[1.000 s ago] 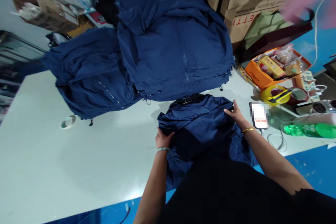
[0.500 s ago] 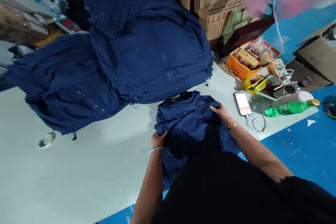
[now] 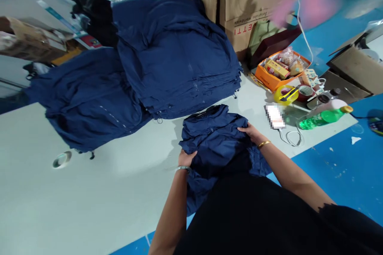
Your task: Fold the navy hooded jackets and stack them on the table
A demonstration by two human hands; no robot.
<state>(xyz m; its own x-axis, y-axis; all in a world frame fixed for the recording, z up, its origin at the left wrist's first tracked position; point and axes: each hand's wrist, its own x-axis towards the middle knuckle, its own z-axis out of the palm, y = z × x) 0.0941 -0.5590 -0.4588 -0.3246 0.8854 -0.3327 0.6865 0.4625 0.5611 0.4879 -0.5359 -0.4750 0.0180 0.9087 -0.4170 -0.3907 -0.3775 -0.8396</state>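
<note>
Gripping navy jacket on table, both hands clenched on its sides: L hand now slid a bit further in vs. earlier, R hand at top edge; jacket just beside big stack.

The navy jacket I'm working on lies in the lower middle of the frame on the white table, creased and roughly folded into a loose bundle. Its dark collar points away from me, toward the top of the frame. My left hand rests on one side and my right hand on the other. The lower part bunches toward me and disappears under my black top.
</note>
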